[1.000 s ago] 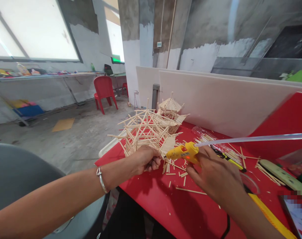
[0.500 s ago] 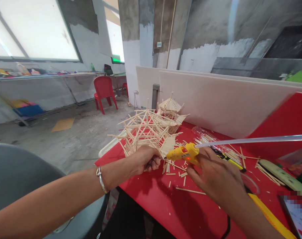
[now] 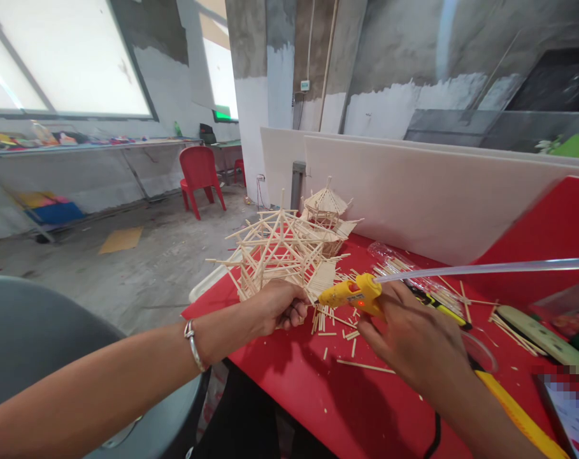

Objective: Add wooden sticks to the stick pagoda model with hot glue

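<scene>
My right hand (image 3: 408, 331) is wrapped round a yellow hot glue gun (image 3: 349, 293), a long clear glue stick (image 3: 480, 269) running out of its back. The gun's nozzle points left and ends right by the fingertips of my left hand (image 3: 282, 306). Those fingers are curled in a pinch; what they hold, if anything, is too small and hidden to make out. Just behind my left hand stands an open wooden stick frame (image 3: 282, 239) with a pointed roof skeleton. A second stick model (image 3: 326, 203), its roof covered with sticks, stands farther back.
Cut wooden sticks (image 3: 353, 344) lie scattered over the red table (image 3: 337, 408). At the right are a yellow-and-black cutter (image 3: 442, 311), a plastic bag of sticks (image 3: 399, 261), a pale green case (image 3: 532, 338) and a partly blurred screen (image 3: 569, 408). White boards (image 3: 389, 191) stand behind.
</scene>
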A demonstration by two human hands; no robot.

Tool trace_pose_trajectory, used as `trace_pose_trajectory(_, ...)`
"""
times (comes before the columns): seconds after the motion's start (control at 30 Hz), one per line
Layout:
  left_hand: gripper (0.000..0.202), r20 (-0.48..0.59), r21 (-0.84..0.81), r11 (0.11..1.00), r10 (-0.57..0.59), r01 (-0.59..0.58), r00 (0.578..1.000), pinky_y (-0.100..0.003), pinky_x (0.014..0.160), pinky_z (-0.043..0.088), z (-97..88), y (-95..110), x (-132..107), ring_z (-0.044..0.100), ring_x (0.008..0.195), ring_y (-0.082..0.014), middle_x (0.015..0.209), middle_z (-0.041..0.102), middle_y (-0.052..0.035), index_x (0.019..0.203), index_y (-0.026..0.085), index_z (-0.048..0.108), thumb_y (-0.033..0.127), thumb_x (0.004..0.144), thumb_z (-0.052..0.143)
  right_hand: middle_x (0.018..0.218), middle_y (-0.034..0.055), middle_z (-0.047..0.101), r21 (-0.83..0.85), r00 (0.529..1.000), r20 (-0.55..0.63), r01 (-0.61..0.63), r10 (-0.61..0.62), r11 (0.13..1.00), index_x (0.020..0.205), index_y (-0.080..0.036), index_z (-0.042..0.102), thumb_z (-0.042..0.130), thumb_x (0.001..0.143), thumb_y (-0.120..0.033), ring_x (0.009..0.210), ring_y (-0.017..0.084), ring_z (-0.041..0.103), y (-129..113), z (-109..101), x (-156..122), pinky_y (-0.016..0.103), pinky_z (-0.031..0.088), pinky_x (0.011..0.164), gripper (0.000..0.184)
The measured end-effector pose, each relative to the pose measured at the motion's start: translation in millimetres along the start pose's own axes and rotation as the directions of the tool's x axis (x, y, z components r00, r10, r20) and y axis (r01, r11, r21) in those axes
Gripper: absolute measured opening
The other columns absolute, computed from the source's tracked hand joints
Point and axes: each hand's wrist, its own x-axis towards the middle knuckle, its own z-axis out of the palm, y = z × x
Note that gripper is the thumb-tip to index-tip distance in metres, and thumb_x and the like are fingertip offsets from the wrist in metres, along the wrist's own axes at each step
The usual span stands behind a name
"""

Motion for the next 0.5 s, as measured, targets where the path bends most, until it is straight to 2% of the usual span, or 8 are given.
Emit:
trace_pose_trajectory(0.4, 0.025, -0.026, 0.005, 1.000, 0.019, -0.019, 0.999, -0.019, 0.032, 0.028, 0.8, -1.0, -0.4, 0.043, 0.030, -0.0072, 0.041, 0.054, -0.0007, 0.049, 0.013, 0.056, 0.018, 0.073, 0.053, 0.084, -0.0014, 0.059, 0.008, 0.999, -0.033, 0.005, -0.004, 1.000, 0.085, -0.023, 0.051, 0.052, 0.082, -0.035, 0.057, 0.012, 0.055, -0.2, -0.2, 4.3, 0.028, 0.034, 0.051, 0.012)
trace_pose_trajectory(0.5, 0.022, -0.030, -0.002, 1.000, 0.027, -0.027, 0.999, -0.019, 0.032, 0.028, 0.5, -1.6, -0.2, 0.044, 0.031, -0.0077, 0.042, 0.055, -0.0007, 0.050, 0.014, 0.057, 0.018, 0.072, 0.054, 0.087, 0.0000, 0.061, 0.019, 1.000, -0.003, -0.006, 0.006, 1.000, 0.086, -0.023, 0.053, 0.052, 0.082, -0.034, 0.060, 0.012, 0.056, -1.1, -1.0, 5.7, 0.028, 0.034, 0.052, 0.012)
